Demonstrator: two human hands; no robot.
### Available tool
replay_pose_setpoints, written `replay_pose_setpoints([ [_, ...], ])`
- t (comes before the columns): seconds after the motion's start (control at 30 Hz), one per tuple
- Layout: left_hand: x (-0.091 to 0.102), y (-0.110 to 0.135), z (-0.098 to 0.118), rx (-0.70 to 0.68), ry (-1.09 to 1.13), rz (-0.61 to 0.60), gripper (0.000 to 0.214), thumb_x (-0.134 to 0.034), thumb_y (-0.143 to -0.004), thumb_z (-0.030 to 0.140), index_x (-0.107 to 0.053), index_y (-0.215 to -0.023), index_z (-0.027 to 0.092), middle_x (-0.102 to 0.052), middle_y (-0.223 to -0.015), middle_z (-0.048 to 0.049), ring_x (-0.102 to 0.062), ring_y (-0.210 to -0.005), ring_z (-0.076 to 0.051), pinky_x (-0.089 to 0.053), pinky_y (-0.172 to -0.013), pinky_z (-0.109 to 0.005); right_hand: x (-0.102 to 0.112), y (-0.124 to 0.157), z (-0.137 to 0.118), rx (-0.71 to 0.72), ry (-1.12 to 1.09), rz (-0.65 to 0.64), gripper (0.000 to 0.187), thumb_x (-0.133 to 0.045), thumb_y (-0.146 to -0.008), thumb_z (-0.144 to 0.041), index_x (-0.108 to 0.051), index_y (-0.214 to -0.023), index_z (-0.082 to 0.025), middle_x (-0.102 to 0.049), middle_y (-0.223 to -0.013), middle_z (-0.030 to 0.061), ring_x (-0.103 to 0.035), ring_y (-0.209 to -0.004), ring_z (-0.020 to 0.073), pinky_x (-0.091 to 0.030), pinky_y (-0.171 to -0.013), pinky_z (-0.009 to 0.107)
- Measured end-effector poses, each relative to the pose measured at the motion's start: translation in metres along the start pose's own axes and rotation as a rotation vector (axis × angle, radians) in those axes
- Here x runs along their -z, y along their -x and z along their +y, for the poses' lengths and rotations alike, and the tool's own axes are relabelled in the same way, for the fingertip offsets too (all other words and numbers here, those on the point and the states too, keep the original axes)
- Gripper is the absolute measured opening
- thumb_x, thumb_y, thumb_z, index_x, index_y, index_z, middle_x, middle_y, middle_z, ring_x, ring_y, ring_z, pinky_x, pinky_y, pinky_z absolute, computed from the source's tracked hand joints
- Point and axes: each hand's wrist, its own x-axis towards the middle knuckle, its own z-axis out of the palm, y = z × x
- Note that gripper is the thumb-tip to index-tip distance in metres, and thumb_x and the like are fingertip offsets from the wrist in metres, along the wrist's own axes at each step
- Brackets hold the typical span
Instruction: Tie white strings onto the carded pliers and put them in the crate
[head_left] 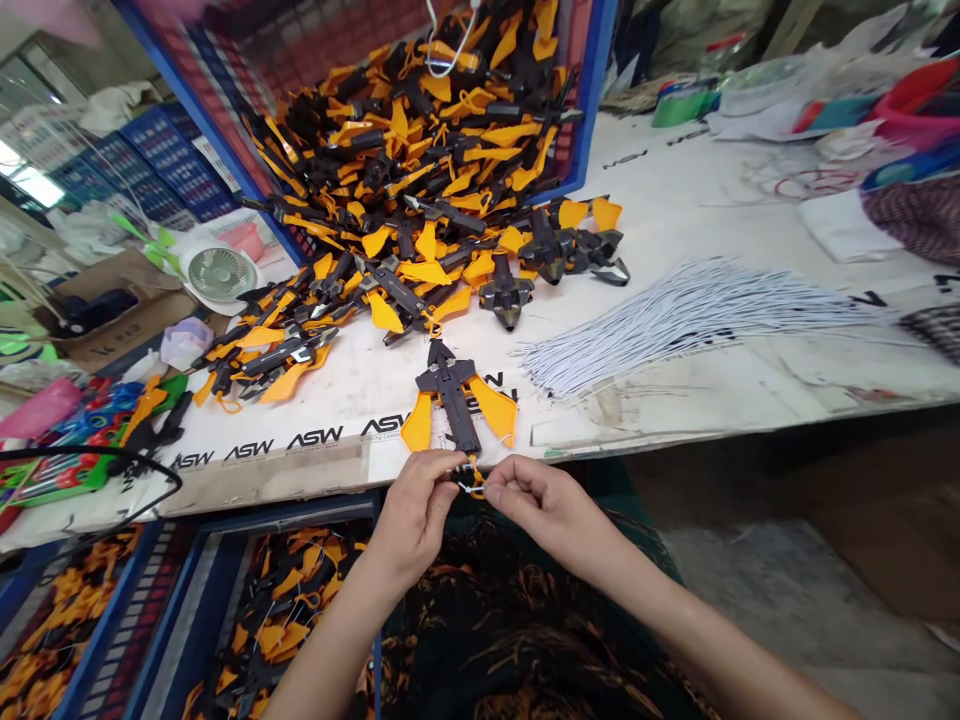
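Note:
A black-and-orange winged plastic toy [456,405] lies at the table's front edge, its narrow tail toward me and its orange wings spread. At the tail, my left hand [415,510] is closed, thumb and fingers pinching around the end of a white tie [472,489] and a small dark part. My right hand [541,505] pinches the tie's other side, close to the toy's orange loop [478,478]. Fingertips partly hide the loop and tie. To the right lies a spread bundle of white ties [697,318].
A tipped blue crate [595,110] spills a heap of similar toys [420,240] onto the table [637,225]. Below the left edge, blue crates [199,580] hold more toys. A small fan [221,273] and coloured toys [90,430] sit left; a pink basin [915,105] is back right.

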Motion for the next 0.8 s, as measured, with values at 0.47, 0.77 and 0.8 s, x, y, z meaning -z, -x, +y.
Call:
replay_pose_setpoints([
  [0.47, 0.025, -0.007, 0.003, -0.29, -0.439, -0.022, 0.012, -0.056, -0.092, 0.01, -0.061, -0.091, 0.02, -0.072, -0.081, -0.0004, -0.062, -0.077, -0.015, -0.039, -0.084, -0.033, 0.012, 0.007, -0.007, -0.022, -0.063, -0.033, 0.022, -0.06, -0.085, -0.038, -0.057, -0.077, -0.017, -0.048, -0.065, -0.0037, -0.039, -0.06, 0.011, -0.03, -0.055, 0.024],
  [0.77, 0.028, -0.022, -0.028, 0.043, -0.15, -0.207, 0.032, -0.05, -0.094, 0.05, -0.068, -0.097, 0.024, -0.073, -0.091, -0.0043, -0.066, -0.081, -0.02, -0.049, -0.074, -0.03, 0.027, 0.004, -0.007, 0.321, 0.136, -0.01, 0.014, -0.056, -0.089, -0.025, -0.065, -0.099, -0.02, -0.062, -0.114, 0.0064, -0.057, -0.078, 0.0124, -0.045, -0.069, 0.025],
  [0.8, 0.025, -0.028, -0.029, 0.125, -0.123, -0.185, 0.043, -0.042, -0.095, 0.056, -0.068, -0.102, 0.023, -0.073, -0.095, -0.0065, -0.067, -0.083, -0.021, -0.05, -0.074, -0.031, 0.038, 0.003, -0.008, 0.352, 0.194, 0.027, 0.015, -0.054, -0.09, -0.022, -0.065, -0.101, -0.021, -0.06, -0.121, 0.007, -0.059, -0.082, 0.0131, -0.047, -0.071, 0.026],
])
